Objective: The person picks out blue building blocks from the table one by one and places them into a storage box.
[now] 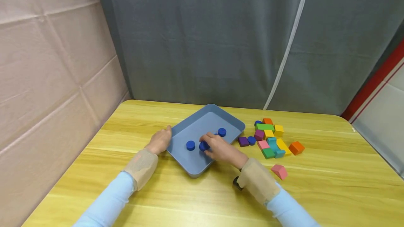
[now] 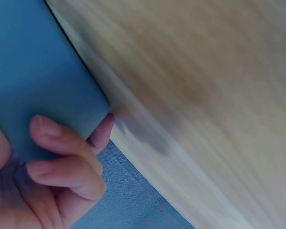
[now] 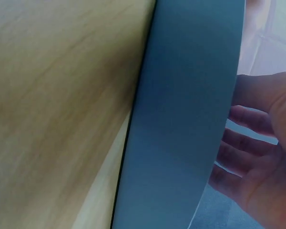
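Tray (image 1: pixel 197 128), plain grey-blue, holds blue discs (image 1: pixel 190 145) near the right hand (image 1: pixel 220 148).

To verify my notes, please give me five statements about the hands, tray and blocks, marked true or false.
1. The left hand holds the edge of the grey-blue rectangular tray. True.
2. The right hand touches a dark blue round block inside the tray. True.
3. The tray's blocks have several colours. False: all visible ones are blue.
4. Green blocks lie left of the tray. False: the light green rectangular block lies right of it.
5. The pink angular block nearest the person lies apart from other blocks. True.
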Tool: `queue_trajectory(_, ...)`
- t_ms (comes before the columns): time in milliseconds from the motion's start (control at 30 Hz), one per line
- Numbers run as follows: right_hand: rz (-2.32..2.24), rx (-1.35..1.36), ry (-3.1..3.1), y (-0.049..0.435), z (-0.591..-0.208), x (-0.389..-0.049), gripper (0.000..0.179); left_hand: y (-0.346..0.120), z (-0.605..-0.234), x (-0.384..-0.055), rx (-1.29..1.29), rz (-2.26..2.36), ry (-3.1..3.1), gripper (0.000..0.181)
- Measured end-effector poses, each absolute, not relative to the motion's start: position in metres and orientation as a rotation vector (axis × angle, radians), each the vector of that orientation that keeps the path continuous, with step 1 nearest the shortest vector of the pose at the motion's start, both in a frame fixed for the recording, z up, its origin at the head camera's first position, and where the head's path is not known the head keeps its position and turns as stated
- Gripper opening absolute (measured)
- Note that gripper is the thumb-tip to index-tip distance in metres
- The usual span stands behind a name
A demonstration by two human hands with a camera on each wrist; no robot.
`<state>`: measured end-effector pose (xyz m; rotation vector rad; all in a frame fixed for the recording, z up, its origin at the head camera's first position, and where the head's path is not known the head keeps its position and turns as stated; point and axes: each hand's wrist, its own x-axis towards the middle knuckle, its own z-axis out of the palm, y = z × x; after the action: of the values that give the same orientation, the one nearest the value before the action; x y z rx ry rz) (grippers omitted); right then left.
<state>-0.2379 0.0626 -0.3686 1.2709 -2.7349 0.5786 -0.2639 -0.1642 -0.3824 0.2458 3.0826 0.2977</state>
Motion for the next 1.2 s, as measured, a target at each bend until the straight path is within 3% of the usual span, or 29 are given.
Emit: queue_trajectory(1200, 0.476, 1.249, -2.914, 0.052, -0.377, -0.231, 0.031, -0.165, -0.382, -0.263, 0.257, 0.277, 3.083, 0.032)
